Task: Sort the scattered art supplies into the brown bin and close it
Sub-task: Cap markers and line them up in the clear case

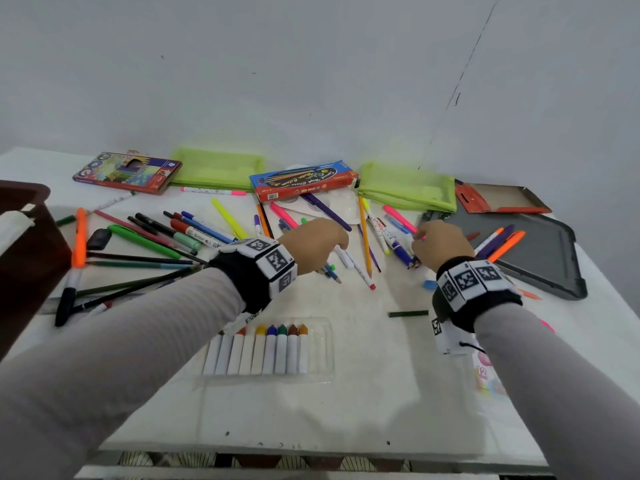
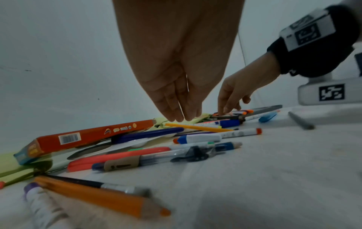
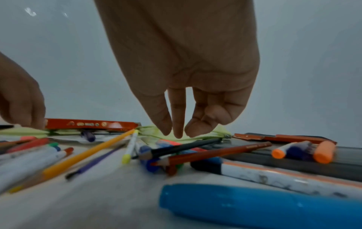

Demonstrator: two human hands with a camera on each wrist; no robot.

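Note:
Pens, markers and pencils (image 1: 194, 233) lie scattered over the white table. Part of the brown bin (image 1: 24, 216) shows at the left edge, and its grey lid (image 1: 540, 251) lies flat at the right. My left hand (image 1: 313, 244) hovers over the middle pile, fingers straight and together, pointing down (image 2: 181, 119), holding nothing. My right hand (image 1: 440, 244) hangs just left of the lid, its loose fingertips (image 3: 177, 134) just above a black pencil (image 3: 182, 148) and a red-brown pencil (image 3: 215, 155), gripping nothing.
An orange-and-blue box (image 1: 304, 180), a coloured-pencil box (image 1: 126, 171), two green mesh pouches (image 1: 218, 168) (image 1: 408, 187) and an open cardboard box (image 1: 502, 199) line the back. A clear tray of crayons (image 1: 263, 351) sits near me. A blue cap (image 3: 254, 204) lies under my right wrist.

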